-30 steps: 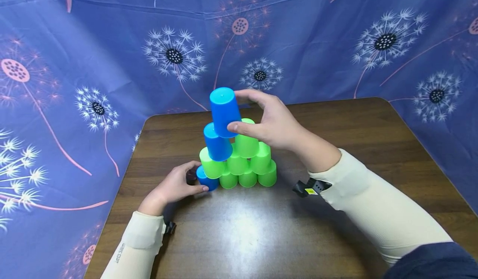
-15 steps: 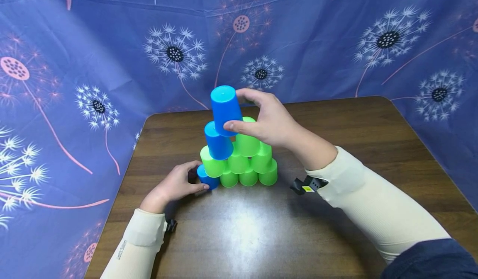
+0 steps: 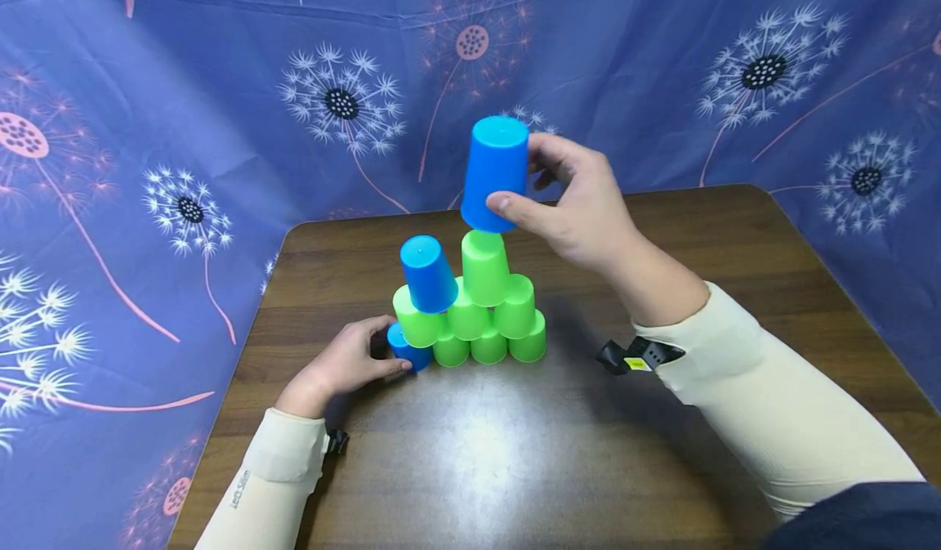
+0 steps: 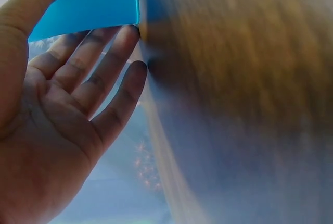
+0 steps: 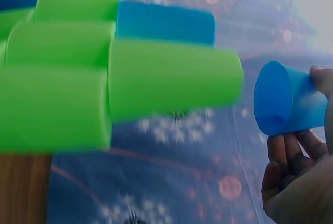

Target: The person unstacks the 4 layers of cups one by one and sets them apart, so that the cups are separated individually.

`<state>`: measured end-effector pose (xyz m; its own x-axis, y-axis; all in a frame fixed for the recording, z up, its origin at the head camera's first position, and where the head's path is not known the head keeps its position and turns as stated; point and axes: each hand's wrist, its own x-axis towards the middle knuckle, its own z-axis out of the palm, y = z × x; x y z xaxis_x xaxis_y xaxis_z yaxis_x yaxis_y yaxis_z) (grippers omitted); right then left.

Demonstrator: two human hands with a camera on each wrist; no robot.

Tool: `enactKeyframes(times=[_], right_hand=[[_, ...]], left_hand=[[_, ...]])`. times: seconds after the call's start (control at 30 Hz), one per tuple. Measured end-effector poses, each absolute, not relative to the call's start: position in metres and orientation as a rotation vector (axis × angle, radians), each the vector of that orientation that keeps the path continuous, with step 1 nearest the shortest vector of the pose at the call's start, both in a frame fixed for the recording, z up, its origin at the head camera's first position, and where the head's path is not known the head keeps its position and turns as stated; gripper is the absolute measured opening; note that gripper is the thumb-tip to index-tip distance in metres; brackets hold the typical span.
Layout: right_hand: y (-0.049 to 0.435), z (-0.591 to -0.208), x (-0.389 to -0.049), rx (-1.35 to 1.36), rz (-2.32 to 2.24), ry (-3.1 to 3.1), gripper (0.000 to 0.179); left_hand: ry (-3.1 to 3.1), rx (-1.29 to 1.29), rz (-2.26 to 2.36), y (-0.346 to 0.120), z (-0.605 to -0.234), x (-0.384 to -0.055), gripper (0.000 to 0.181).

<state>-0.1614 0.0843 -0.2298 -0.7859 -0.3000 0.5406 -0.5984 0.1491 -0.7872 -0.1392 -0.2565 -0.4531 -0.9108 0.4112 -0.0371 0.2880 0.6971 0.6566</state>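
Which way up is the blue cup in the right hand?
Upside down: the blue cup shows its closed base on top, its open mouth below.

You are at a screened-off tabletop recording spot: 1 dark wood-grain table (image 3: 764,264) stands against creased blue cloth (image 3: 603,68), patterned with printed dandelions (image 3: 341,104), hanging behind it and along your left, and you wear black strapped devices (image 3: 638,355) at both wrists; whether this is inside a home or a lab, you cannot tell
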Motion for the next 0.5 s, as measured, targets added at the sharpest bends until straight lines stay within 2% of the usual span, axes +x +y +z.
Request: enactKeyframes(times=[0.23, 0.5], right_hand=[[0.139, -0.244, -0.177, 0.664, 1.642, -2.142, 0.042], [0.202, -0.284, -0.202, 0.401, 1.518, -2.257, 0.040]], left_hand=[[2.717, 0.546, 1.005, -0.255, -0.454, -0.142, 0.056], [2.710, 0.538, 1.030, -0.256, -0.455, -0.143, 0.056]])
